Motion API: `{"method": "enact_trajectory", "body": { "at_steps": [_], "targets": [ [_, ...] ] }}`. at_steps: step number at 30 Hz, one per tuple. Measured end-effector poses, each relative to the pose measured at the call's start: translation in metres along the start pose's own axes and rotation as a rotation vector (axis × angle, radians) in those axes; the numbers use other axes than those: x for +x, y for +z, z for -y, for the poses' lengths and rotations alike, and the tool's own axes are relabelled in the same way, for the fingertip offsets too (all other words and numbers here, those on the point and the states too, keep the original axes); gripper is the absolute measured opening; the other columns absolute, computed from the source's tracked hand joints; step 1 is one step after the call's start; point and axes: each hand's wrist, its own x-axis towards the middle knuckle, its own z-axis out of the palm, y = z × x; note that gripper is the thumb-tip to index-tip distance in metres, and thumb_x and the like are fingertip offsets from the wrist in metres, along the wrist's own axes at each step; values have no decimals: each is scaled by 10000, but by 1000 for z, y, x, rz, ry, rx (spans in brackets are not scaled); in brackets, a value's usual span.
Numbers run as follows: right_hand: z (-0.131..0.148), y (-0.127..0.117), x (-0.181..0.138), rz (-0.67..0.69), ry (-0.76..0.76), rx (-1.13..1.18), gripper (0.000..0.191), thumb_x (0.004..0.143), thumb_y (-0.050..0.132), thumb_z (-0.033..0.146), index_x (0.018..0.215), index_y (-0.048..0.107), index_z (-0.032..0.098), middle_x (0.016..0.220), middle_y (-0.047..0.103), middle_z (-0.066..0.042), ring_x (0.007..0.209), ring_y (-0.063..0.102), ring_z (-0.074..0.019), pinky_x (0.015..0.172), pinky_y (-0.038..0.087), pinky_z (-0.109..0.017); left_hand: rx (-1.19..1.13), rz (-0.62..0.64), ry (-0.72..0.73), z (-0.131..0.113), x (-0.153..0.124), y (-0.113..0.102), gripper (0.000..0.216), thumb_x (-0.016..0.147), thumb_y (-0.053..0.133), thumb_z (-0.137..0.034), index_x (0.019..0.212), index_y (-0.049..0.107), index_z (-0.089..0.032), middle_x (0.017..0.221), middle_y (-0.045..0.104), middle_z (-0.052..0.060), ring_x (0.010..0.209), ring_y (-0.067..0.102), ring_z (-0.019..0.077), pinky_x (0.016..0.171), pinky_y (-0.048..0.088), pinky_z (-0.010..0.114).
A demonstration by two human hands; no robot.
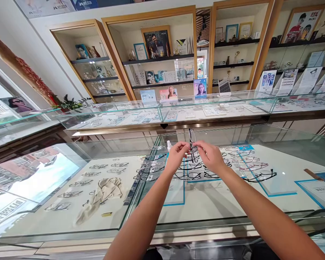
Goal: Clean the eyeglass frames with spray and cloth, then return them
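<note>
Both my hands meet above the glass counter, holding one pair of eyeglasses (191,136) turned on end, with a dark frame and a lens rim pointing up. My left hand (178,153) pinches the glasses from the left side with closed fingers. From the right, my right hand (209,154) grips them between thumb and fingers. Below and around the hands, several other eyeglasses (193,176) sit in rows on the glass top. Just behind my left hand stands a small white bottle (169,145).
A crumpled beige cloth (108,191) lies at the left with several eyeglasses (67,194) beside it. Blue-edged sheets (281,194) show at the right. Behind runs a second glass display case (162,112), and shelves (157,59) with framed pictures line the wall.
</note>
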Motion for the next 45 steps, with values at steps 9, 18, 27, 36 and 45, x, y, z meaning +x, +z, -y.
{"method": "enact_trajectory", "body": {
  "at_steps": [9,18,27,36,45],
  "targets": [
    [-4,11,2,-54,111,356,183,1020,568,405,1026,701,279,1176,812,-70,931,720,-247,838,528,-364,-3,18,50,8,1,4,409,786,868,-561,894,739,-189,788,713,27,714,659,153,626,517,266],
    [-25,15,16,-24,433,775,369,740,850,565,892,752,244,921,761,-40,920,666,-232,826,512,-357,37,34,77,14,1,5,432,801,865,-588,902,728,-190,781,714,31,684,652,160,634,517,285],
    [-23,12,16,85,469,958,276,705,843,466,782,728,226,863,767,-39,883,673,-202,829,476,-329,546,-233,372,13,-4,0,197,1051,548,-367,980,670,-230,966,742,72,912,673,229,822,505,353],
    [-22,5,17,201,416,822,188,715,724,398,674,643,234,767,721,-19,855,674,-208,797,441,-326,960,-551,523,9,-1,-16,198,1091,521,-285,1062,709,-230,1157,721,142,1076,628,320,937,431,454],
    [-26,2,16,274,436,928,240,772,837,435,799,710,234,936,816,-40,1071,750,-244,932,491,-345,955,-591,526,6,0,-17,198,1086,554,-313,1116,735,-236,1280,701,156,1228,605,342,1020,402,475]
  ]
}}
